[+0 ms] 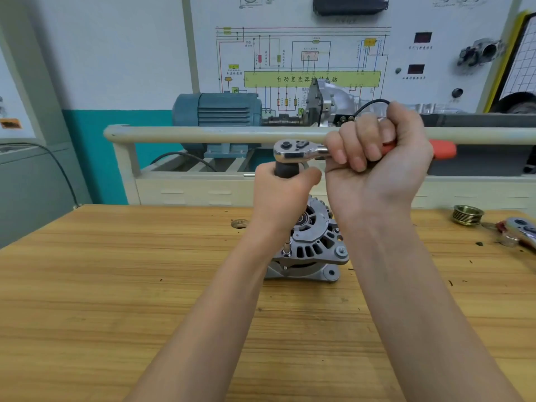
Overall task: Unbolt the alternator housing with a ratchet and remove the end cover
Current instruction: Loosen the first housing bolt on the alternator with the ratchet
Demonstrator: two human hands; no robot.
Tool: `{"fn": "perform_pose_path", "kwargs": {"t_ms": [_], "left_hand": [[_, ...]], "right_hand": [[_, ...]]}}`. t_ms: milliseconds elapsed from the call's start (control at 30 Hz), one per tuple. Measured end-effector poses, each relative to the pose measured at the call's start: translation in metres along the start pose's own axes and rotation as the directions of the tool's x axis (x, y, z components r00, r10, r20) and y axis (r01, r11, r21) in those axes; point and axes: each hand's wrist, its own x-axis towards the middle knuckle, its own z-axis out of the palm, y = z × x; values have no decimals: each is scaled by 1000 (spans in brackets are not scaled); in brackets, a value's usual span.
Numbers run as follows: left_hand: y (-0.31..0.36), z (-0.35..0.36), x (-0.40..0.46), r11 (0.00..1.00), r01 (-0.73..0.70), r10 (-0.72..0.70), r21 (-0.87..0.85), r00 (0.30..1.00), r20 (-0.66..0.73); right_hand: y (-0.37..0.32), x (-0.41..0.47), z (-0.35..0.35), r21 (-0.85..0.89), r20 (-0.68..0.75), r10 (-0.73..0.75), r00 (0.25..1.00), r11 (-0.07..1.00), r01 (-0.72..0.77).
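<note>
Two hands of mine work above a wide wooden bench (116, 285), the biggest thing before me. Behind it stands a wall panel with a wiring diagram (301, 62), and below that a blue-grey electric motor (220, 110) behind a pale rail (203, 134).

On the bench, near its middle, sits the alternator (314, 245), its vented end cover facing up, the cover seated on the housing. My right hand (377, 158) is clenched around the red handle of the ratchet (295, 150), which lies level above the alternator, its chrome head pointing left. My left hand (285, 190) wraps a dark grip just under that head. A slim extension bar (287, 247) shows below my left wrist, its tip meeting a bolt at the cover's near-left edge; I believe it runs up to the ratchet, though my hand hides the join.

Off to the right lie a brass-coloured pulley (467, 214) and, at the frame's edge, a second ratchet head (522, 232) beside a small socket (509, 240).
</note>
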Motion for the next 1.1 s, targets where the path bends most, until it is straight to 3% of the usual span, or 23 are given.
{"fn": "perform_pose_path", "kwargs": {"t_ms": [67,167,267,333,400,500,567,633,700,800,867,967,1033,1100], "left_hand": [[3,-8,2,1000,-16,13,18,988,154],[6,-17,2,997,-38,5,65,896,444],[8,-16,0,995,-20,-33,94,845,535],[6,-10,-1,997,-7,-24,73,908,419],[3,-1,-1,999,2,-9,39,982,191],[-2,9,-3,1000,-20,18,-20,995,-94],[-4,8,-2,998,-30,22,-53,989,-144],[-2,3,-1,999,-27,25,-39,997,-67],[1,-4,2,1000,-22,23,-4,992,122],[5,-16,3,999,-39,22,28,896,444],[7,-21,2,999,-24,-2,41,844,537],[6,-12,2,999,-6,-9,38,921,389],[1,-1,0,1000,-10,8,20,992,123],[-4,8,-2,999,-35,35,-3,994,-100]], "right_hand": [[-5,6,-3,16,36,87,996,996,-88],[-15,15,-9,57,123,276,953,957,-285],[-19,18,-11,93,171,354,919,923,-373],[-19,17,-10,119,122,308,944,939,-322],[-15,13,-8,113,29,190,981,975,-193],[-3,0,-1,11,-48,11,999,1000,-11],[2,-5,2,-25,-40,-33,999,999,32],[0,-2,2,-39,-11,0,1000,999,-1],[-7,5,-1,-27,35,101,994,995,-100],[-17,15,-7,10,141,285,948,957,-289],[-19,16,-8,38,191,333,923,938,-346],[-15,13,-7,76,110,235,966,967,-244],[-10,6,-3,42,9,79,997,996,-79],[-3,-1,1,-7,-38,-38,999,999,37]]}}
